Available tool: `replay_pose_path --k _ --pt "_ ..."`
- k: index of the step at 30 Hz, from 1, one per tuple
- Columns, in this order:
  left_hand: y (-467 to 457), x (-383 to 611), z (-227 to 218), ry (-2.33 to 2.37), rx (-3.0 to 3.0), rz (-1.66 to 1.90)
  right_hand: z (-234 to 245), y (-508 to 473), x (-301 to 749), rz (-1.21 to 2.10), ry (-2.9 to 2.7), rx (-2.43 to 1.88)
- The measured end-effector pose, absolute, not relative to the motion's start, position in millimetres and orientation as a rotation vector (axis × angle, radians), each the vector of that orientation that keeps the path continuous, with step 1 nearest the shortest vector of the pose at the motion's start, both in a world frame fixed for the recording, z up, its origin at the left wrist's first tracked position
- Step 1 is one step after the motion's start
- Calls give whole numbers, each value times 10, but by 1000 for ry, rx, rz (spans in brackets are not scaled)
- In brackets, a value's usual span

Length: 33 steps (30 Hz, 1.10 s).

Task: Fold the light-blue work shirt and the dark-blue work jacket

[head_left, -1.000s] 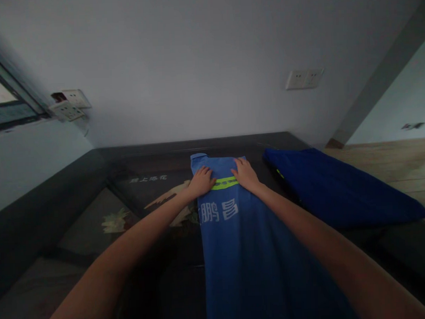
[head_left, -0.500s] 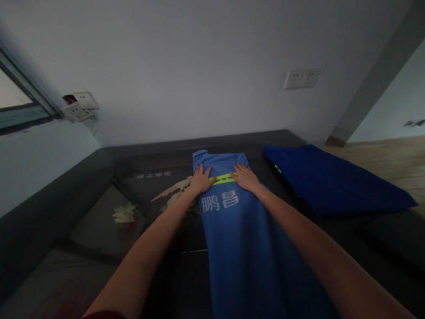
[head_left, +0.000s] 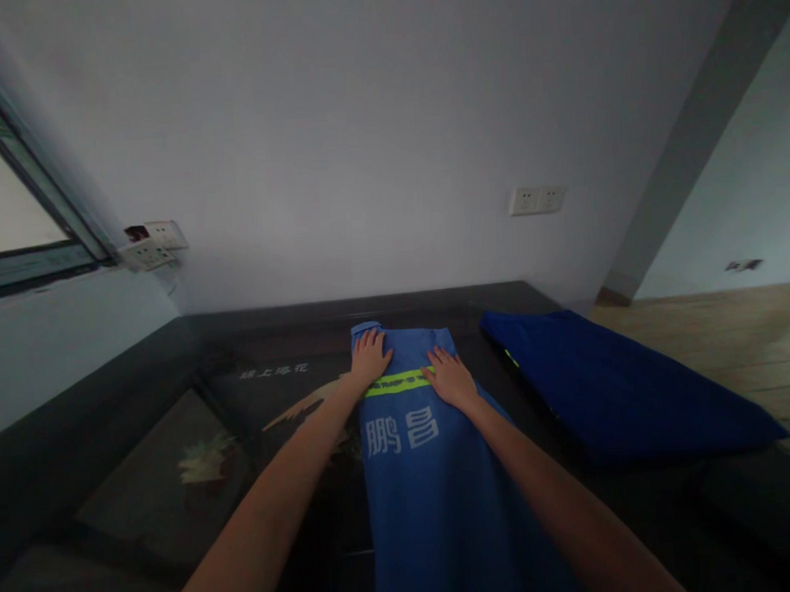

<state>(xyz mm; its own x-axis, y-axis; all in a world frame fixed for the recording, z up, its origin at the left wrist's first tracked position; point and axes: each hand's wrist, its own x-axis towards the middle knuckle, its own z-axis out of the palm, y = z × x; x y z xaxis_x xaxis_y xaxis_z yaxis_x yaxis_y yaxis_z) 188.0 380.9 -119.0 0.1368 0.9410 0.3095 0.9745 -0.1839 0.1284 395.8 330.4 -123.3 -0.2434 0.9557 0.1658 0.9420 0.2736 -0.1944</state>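
A blue work garment [head_left: 415, 494] lies lengthwise on a dark glossy table [head_left: 247, 500], with white Chinese characters and a yellow-green reflective stripe [head_left: 398, 382] across it. My left hand [head_left: 370, 359] rests flat on its upper left edge, fingers spread just above the stripe and near a folded corner. My right hand [head_left: 451, 378] presses flat on the right side, its thumb and fingertips by the right end of the stripe. Both hands are open and grip nothing. The garment's near end runs out of view below.
Another garment, darker blue and folded [head_left: 618, 383], lies on the table's right part. Behind the table stands a pale wall with a double socket [head_left: 538, 200]; more sockets [head_left: 150, 246] are at the left corner by a window frame. Wooden floor [head_left: 713, 328] shows at the right.
My left hand has slid up to the garment's far left corner, off the stripe. My right hand stays near the stripe's right end. The view has tilted up, so everything sits lower.
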Motion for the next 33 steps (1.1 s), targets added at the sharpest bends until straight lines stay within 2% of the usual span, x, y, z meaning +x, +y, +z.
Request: replay_pose_path --k 12,24,29,33 --pt "4019 1853 -1333 -2047 -2342 -393 -1211 3281 3953 115 -2274 -1743" --pt "4205 1594 -976 -1875 -2178 -581 -1160 3235 3920 124 -2235 -1753" --pt "4535 1534 -865 -1873 -2284 -344 -1121 3221 3912 152 -2217 -1762" --pt "4636 1565 -831 -1855 -2302 -305 -1100 3210 3913 164 -2215 -1750"
